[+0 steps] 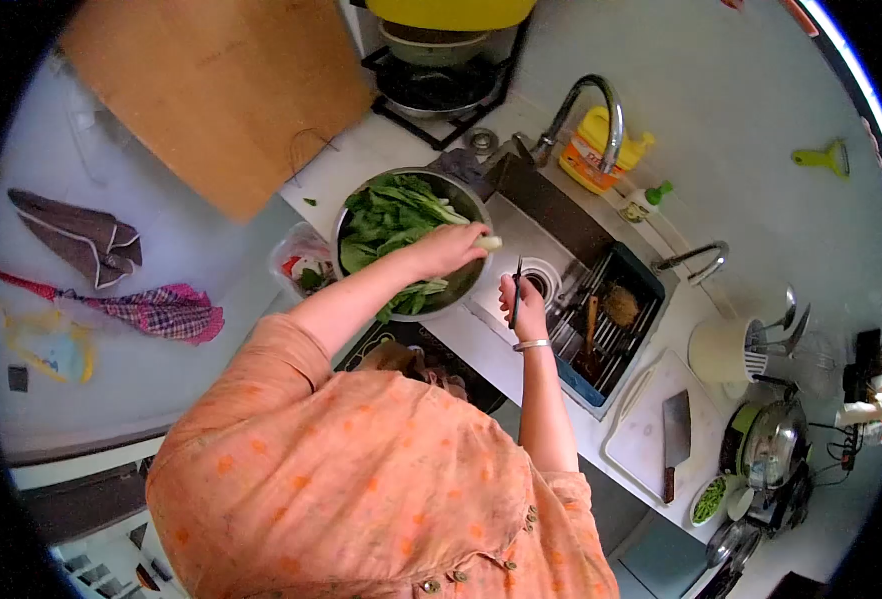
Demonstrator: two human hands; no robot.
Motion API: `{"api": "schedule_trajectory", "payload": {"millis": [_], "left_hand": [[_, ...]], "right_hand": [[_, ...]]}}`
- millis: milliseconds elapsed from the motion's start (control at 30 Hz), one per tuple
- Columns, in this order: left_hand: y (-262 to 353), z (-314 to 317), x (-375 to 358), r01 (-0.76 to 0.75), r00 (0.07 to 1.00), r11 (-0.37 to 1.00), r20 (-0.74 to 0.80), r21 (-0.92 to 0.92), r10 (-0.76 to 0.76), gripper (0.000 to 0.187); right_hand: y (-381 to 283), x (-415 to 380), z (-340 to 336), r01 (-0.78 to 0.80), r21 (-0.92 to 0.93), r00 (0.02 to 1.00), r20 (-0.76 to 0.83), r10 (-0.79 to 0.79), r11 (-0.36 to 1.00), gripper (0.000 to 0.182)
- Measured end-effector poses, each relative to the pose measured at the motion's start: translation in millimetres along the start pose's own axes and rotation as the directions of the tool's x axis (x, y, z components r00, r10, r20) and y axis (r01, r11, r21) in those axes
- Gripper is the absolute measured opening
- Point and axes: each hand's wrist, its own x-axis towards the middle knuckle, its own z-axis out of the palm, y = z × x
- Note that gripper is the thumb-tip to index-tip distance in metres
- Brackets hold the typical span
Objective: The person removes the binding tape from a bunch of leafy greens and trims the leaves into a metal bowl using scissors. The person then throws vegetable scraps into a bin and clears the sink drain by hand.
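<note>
Steel bowl (458,190) sits at sink (531,235) edge, full of leafy greens (391,220), so trimming falls near water. My left hand (448,250) over bowl, fingers closed around pale stalk end (488,242) of one vegetable. My right hand (524,304) over sink, fingers clamped on thin dark knife (515,290), blade pointing up. Leaves soft, wrinkled; stalk smooth, white. Cleaver (675,439) lies on white board (641,439) at right, apart.

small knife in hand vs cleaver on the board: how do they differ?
The small knife is thin and narrow; the cleaver has a broad rectangular blade. The small knife is held in the right hand over the sink; the cleaver lies flat, untouched, on the white cutting board. Both have dark handles.
</note>
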Motion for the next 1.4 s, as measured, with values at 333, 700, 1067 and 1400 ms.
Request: {"api": "schedule_trajectory", "payload": {"millis": [333, 700, 1067, 1400], "left_hand": [[19.6, 29.2, 6.8, -0.085, 0.988, 0.993, 0.137, 0.085, 0.073, 0.028], [19.2, 49.6, 24.0, -0.177, 0.956, 0.984, 0.244, 0.028, 0.165, 0.022], [22.0, 35.3, 42.1, -0.101, 0.89, 0.949, 0.4, -0.299, 0.221, 0.023], [14.5, -47.6, 4.0, -0.069, 0.953, 0.96, 0.302, 0.273, -0.017, 0.024]], "right_hand": [[27.6, 18.8, -17.9, 0.085, -0.283, 0.983, 0.183, -0.033, 0.956, 0.067], [0.3, 10.0, -39.7, 0.083, -0.451, 0.98, 0.2, 0.01, 0.889, 0.081], [14.1, -3.6, -51.3, -0.178, -0.002, 0.982, 0.065, 0.178, 0.984, 0.06], [32.3, -22.0, -60.9, -0.065, -0.442, 0.998, -0.043, 0.051, 0.895, 0.054]]}}
